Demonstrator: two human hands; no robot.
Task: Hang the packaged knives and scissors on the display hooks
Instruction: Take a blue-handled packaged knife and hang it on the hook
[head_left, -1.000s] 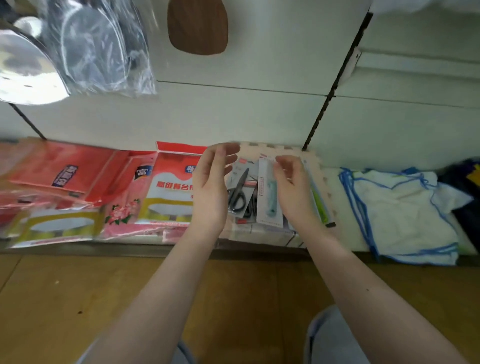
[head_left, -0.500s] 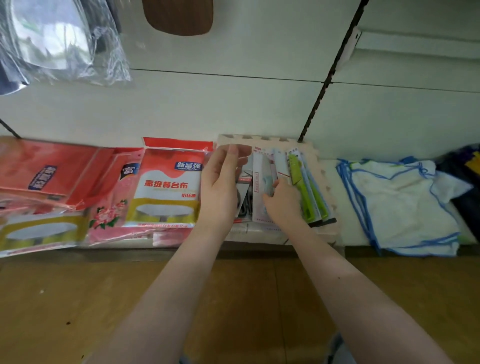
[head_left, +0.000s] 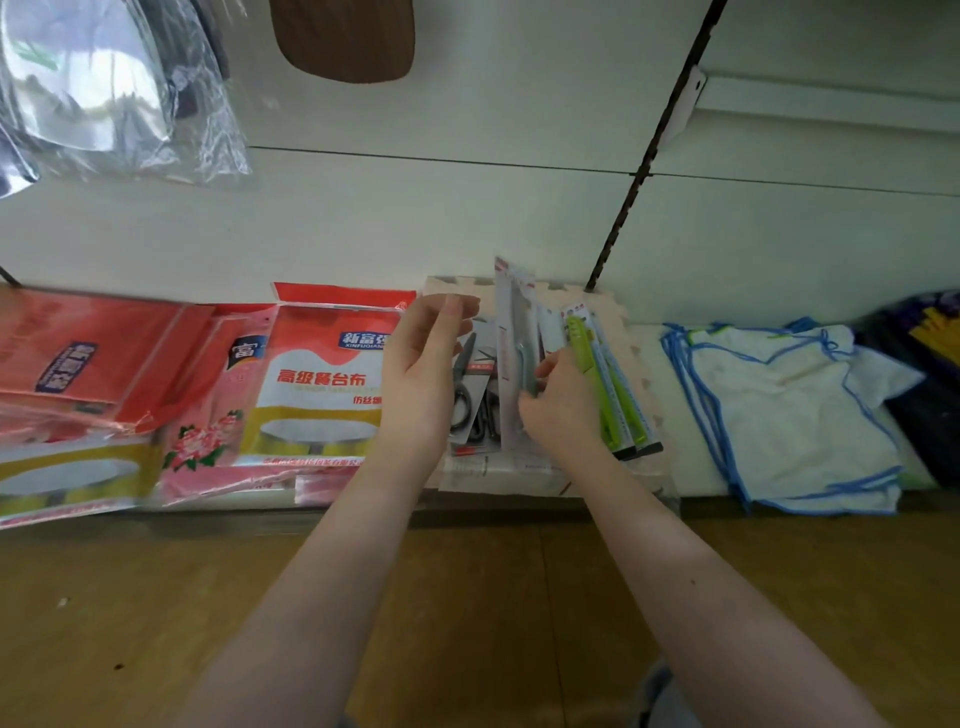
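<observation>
A pile of packaged cutlery lies on a beige foam mat (head_left: 631, 332) on the low shelf. My right hand (head_left: 558, 402) grips a pale grey-green packaged knife (head_left: 511, 332) near its lower half and tilts its top edge up off the pile. Two green packaged knives (head_left: 605, 384) lie just right of it. Black-handled packaged scissors (head_left: 467, 387) lie to the left, partly behind my left hand (head_left: 423, 364), which hovers open above them with fingers spread and nothing in it. No display hooks are in view.
Red and pink tablecloth packages (head_left: 322, 379) fill the shelf to the left. White cloths with blue trim (head_left: 789, 415) lie to the right. A black slotted upright (head_left: 649, 156) runs up the white wall. Bagged metal ware (head_left: 104, 88) hangs top left. Wooden floor lies below.
My right hand has closed on the pale knife package and lifted its top end upward off the pile. My left hand has stayed open beside it, drifting slightly left.
</observation>
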